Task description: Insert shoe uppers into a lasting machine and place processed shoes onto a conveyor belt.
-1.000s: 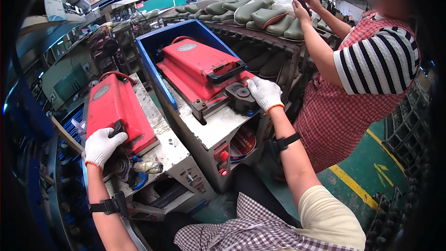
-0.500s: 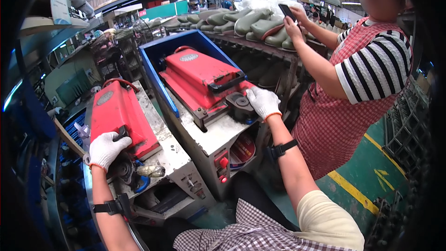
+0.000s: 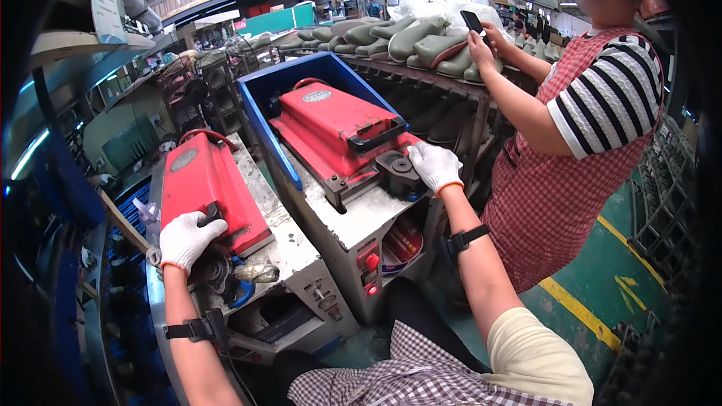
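**Gloved Hands at Two Red-Covered Machines**

The left hand (image 3: pixel 188 240), in a white knitted glove, was curled narrowly around the left black handle (image 3: pixel 213 213) at the front of the left red cover (image 3: pixel 214 188). That cover lay just ahead of the hand, stretching away from it, and the handle's end showed beyond the fingers. Just below the hand sat a dark round fitting (image 3: pixel 216 274), with a translucent yellowish piece (image 3: pixel 257 273) beside it.

The right hand (image 3: pixel 436 165), also gloved, was at the front right corner of the right machine, its fingertips beside a black round knob-like fitting (image 3: pixel 401 169). Whether it gripped anything could not be told. The right red cover (image 3: pixel 331 116) lay to the left of this hand and farther back, partly framed by a blue casing (image 3: pixel 259 131); its right black handle (image 3: pixel 380 134) was near the hand but apart from it.

Behind, olive-green boots (image 3: pixel 414 34) lay heaped on a rack. At the right stood a co-worker (image 3: pixel 579 158) in a red checked apron, holding a dark phone (image 3: pixel 474 22).
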`<action>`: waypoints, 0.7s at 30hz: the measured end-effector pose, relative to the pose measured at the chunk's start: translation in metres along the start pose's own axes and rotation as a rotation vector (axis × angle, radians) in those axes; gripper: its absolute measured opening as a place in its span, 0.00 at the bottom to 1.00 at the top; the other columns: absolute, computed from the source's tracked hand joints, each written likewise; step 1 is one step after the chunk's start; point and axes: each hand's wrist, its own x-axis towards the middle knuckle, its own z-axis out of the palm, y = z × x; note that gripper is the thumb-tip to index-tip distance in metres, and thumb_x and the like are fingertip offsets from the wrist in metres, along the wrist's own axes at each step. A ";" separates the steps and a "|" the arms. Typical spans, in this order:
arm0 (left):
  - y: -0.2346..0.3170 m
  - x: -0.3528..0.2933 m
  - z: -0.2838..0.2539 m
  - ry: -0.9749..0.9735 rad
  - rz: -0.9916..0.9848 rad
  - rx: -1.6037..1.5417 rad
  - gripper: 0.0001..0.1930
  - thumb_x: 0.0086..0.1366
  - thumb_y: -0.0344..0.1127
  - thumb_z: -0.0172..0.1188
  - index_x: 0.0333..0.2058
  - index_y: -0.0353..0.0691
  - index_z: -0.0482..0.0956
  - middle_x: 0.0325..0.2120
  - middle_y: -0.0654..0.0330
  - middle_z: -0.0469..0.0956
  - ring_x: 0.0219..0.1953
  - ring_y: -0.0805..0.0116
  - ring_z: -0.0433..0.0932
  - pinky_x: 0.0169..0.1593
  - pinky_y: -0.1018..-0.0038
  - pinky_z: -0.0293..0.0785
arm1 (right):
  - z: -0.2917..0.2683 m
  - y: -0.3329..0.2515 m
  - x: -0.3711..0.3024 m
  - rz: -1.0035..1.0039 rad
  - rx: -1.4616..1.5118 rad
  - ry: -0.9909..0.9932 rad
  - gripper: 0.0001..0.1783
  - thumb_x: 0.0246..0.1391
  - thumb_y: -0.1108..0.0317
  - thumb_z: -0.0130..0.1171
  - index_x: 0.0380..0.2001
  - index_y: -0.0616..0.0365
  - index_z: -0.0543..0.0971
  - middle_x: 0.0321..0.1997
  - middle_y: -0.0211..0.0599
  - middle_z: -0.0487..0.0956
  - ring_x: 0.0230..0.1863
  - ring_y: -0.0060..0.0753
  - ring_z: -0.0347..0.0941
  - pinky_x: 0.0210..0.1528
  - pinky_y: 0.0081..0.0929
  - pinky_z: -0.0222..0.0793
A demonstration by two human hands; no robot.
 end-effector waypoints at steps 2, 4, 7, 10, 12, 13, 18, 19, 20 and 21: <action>0.001 -0.003 -0.004 -0.050 -0.053 -0.014 0.27 0.56 0.63 0.67 0.35 0.41 0.89 0.30 0.48 0.87 0.38 0.49 0.87 0.45 0.60 0.79 | 0.003 -0.004 -0.001 -0.035 0.021 0.027 0.23 0.70 0.44 0.49 0.40 0.46 0.87 0.39 0.47 0.88 0.43 0.57 0.85 0.49 0.54 0.79; -0.005 0.002 0.006 0.003 0.006 -0.052 0.25 0.57 0.62 0.68 0.33 0.43 0.90 0.29 0.49 0.86 0.36 0.52 0.87 0.42 0.62 0.79 | 0.012 0.004 0.005 -0.032 -0.011 0.001 0.23 0.70 0.44 0.49 0.43 0.45 0.87 0.41 0.49 0.88 0.45 0.58 0.85 0.51 0.56 0.78; -0.006 0.002 0.013 0.095 0.026 -0.089 0.24 0.60 0.62 0.68 0.37 0.44 0.88 0.32 0.50 0.87 0.39 0.52 0.87 0.44 0.62 0.79 | 0.014 0.009 0.006 -0.024 -0.019 -0.005 0.25 0.70 0.41 0.48 0.46 0.44 0.87 0.42 0.50 0.87 0.45 0.61 0.84 0.51 0.57 0.78; -0.004 -0.005 0.012 0.151 -0.056 -0.311 0.23 0.63 0.59 0.68 0.44 0.47 0.86 0.35 0.53 0.87 0.41 0.52 0.87 0.48 0.62 0.79 | 0.008 0.004 0.007 0.003 -0.002 -0.048 0.26 0.70 0.40 0.46 0.49 0.43 0.86 0.43 0.51 0.87 0.47 0.61 0.84 0.51 0.58 0.77; -0.009 0.005 0.029 0.237 -0.063 -0.528 0.22 0.64 0.57 0.68 0.48 0.47 0.85 0.39 0.55 0.87 0.44 0.52 0.86 0.51 0.60 0.79 | 0.007 0.007 0.009 -0.002 -0.033 -0.071 0.26 0.71 0.40 0.45 0.50 0.42 0.85 0.45 0.52 0.87 0.49 0.62 0.83 0.52 0.58 0.76; 0.009 0.005 0.033 0.355 -0.019 -0.430 0.23 0.63 0.56 0.68 0.49 0.47 0.85 0.42 0.55 0.87 0.47 0.53 0.85 0.53 0.60 0.79 | 0.005 0.011 0.008 0.002 -0.017 -0.082 0.27 0.71 0.39 0.44 0.51 0.42 0.85 0.46 0.52 0.87 0.50 0.62 0.83 0.52 0.58 0.76; 0.110 0.004 0.043 0.337 0.284 -0.351 0.26 0.65 0.50 0.65 0.58 0.43 0.81 0.56 0.48 0.81 0.58 0.51 0.81 0.63 0.60 0.76 | 0.010 0.016 0.016 -0.047 -0.033 -0.152 0.28 0.72 0.40 0.43 0.52 0.45 0.84 0.48 0.53 0.86 0.52 0.62 0.82 0.54 0.57 0.75; 0.127 0.009 0.051 0.291 0.339 -0.333 0.27 0.65 0.51 0.65 0.59 0.44 0.81 0.56 0.48 0.80 0.59 0.51 0.81 0.64 0.60 0.75 | 0.007 0.017 0.020 -0.085 -0.011 -0.236 0.27 0.72 0.40 0.45 0.53 0.45 0.84 0.49 0.53 0.86 0.53 0.62 0.81 0.55 0.54 0.75; 0.144 0.013 0.061 0.243 0.397 -0.317 0.27 0.65 0.51 0.64 0.59 0.45 0.80 0.57 0.48 0.80 0.59 0.50 0.80 0.64 0.59 0.75 | 0.007 0.021 0.022 -0.083 -0.015 -0.238 0.27 0.72 0.40 0.45 0.53 0.45 0.84 0.49 0.53 0.86 0.53 0.62 0.81 0.55 0.54 0.75; 0.163 0.014 0.068 0.235 0.457 -0.326 0.28 0.65 0.52 0.63 0.60 0.45 0.79 0.56 0.48 0.80 0.59 0.48 0.79 0.65 0.59 0.74 | 0.006 0.031 0.023 -0.142 0.107 -0.287 0.27 0.71 0.40 0.47 0.52 0.46 0.84 0.49 0.52 0.86 0.53 0.62 0.81 0.54 0.52 0.75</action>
